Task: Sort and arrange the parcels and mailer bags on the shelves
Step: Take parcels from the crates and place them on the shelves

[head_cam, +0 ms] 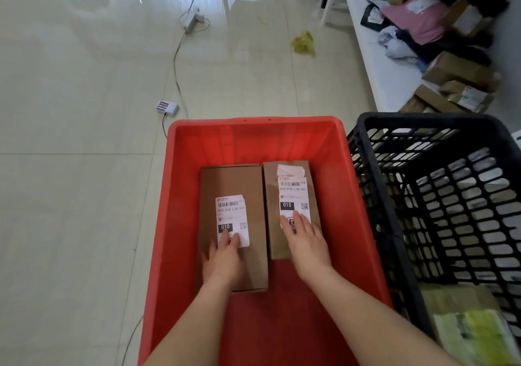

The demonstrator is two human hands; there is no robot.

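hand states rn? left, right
Left hand: open, fingers flat on the left brown cardboard box.
Right hand: open, fingers flat on the right brown cardboard box.

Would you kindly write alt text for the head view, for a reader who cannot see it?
Two hands, left and right, rest flat on two labelled cardboard boxes, left box and right box, side by side in a red bin. A black crate stands to its right; more parcels lie on a white shelf.

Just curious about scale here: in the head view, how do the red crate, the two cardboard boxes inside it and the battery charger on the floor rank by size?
1. red crate
2. left cardboard box
3. right cardboard box, slightly smaller
4. battery charger, farther away, so unsure
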